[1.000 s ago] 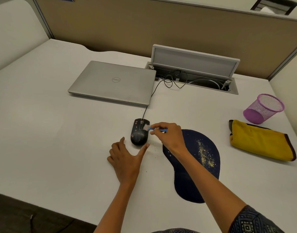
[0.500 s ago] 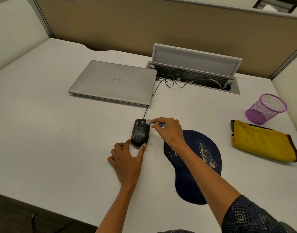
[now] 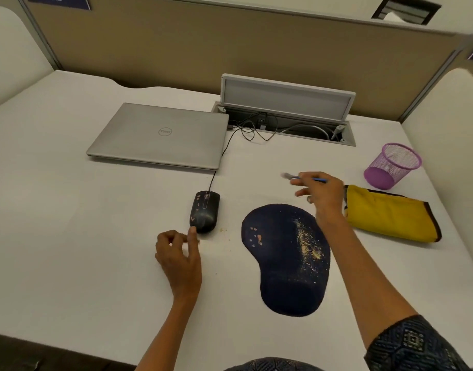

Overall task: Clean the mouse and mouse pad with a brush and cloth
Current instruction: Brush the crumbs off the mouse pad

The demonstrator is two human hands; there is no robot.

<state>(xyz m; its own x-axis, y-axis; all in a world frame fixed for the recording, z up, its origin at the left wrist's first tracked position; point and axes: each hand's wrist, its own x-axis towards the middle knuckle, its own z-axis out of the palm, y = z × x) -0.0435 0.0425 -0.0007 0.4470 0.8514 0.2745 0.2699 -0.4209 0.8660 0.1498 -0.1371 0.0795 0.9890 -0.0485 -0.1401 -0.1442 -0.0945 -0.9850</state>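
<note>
The right hand (image 3: 323,194) pinches a thin blue brush (image 3: 305,178) between thumb and fingers, with the other fingers spread loosely; it hovers above the desk (image 3: 69,223), beyond the far edge of the mouse pad (image 3: 286,258). The brush lies roughly level, its blurred bristle tip pointing left toward the mouse (image 3: 204,211), well apart from it. The left hand (image 3: 180,255) rests on the desk with fingers loosely curled and holding nothing; its thumb reaches up to the near end of the mouse, touching or almost touching it.

The black mouse lies with its long axis running away from the person, cable end toward the closed laptop (image 3: 160,135), pale specks on its back. The dark blue mouse pad lies to its right, dusted with yellowish crumbs. Just right of the right hand is a folded yellow cloth (image 3: 390,215), and beyond it a purple mesh cup (image 3: 393,164) tipped over. Behind is an open cable tray (image 3: 286,113).
</note>
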